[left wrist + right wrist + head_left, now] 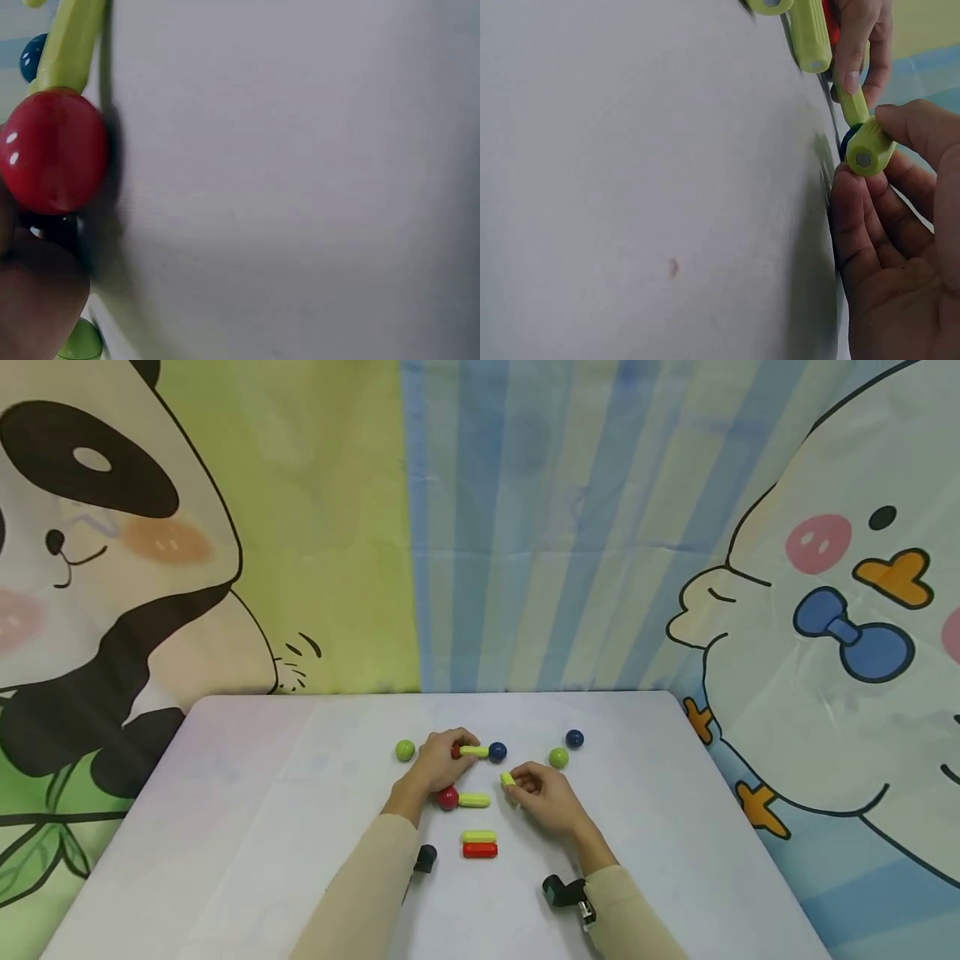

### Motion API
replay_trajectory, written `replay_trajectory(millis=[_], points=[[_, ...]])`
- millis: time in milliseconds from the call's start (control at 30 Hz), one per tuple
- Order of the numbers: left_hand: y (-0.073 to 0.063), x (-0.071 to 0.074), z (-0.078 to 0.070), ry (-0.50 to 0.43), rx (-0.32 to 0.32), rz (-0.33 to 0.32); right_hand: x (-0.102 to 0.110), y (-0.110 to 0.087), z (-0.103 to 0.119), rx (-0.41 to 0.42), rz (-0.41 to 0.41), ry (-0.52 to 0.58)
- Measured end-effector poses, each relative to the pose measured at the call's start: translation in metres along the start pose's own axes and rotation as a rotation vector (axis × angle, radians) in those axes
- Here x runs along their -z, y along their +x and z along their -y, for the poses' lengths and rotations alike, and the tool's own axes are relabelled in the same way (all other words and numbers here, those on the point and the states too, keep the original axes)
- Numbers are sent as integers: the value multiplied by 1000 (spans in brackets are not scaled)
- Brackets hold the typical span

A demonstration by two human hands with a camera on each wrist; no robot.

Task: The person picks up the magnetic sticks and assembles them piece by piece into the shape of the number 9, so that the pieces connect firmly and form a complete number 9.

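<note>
My left hand (442, 762) grips one end of a joined piece: a yellow-green rod (474, 751) with a dark blue ball (497, 752) on its right end. A bit of red shows at the fingers on its left end, mostly hidden. My right hand (546, 795) pinches a short yellow-green rod (870, 147) between thumb and fingers, a grey disc in its end facing the right wrist camera. Just below the left hand lies a red ball (447, 798) attached to another yellow-green rod (474, 800). That ball looms large beside the hand in the left wrist view.
Nearer the front lie a yellow-green rod (478, 836) and a red rod (480, 851) side by side. One green ball (405, 750) sits left of the left hand. Behind the right hand are another green ball (558, 757) and a blue ball (574, 739) on the white table (247, 827).
</note>
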State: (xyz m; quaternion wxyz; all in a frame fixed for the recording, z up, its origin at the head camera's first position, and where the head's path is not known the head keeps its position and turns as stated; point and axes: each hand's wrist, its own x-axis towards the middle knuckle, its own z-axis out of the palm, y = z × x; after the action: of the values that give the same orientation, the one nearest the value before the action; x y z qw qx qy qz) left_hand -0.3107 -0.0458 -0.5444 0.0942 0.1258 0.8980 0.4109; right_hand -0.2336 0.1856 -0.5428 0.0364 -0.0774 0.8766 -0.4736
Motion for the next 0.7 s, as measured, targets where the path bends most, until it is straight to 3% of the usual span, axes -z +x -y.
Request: replay_trajectory(millis=[133, 333, 700], points=[[0, 2, 0, -16, -6, 20, -4, 2, 1, -14, -32, 30], [-1, 4, 4, -56, -15, 0, -12, 7, 8, -37, -45, 43], [-3, 4, 8, -143, -8, 10, -19, 14, 13, -174, -93, 136]])
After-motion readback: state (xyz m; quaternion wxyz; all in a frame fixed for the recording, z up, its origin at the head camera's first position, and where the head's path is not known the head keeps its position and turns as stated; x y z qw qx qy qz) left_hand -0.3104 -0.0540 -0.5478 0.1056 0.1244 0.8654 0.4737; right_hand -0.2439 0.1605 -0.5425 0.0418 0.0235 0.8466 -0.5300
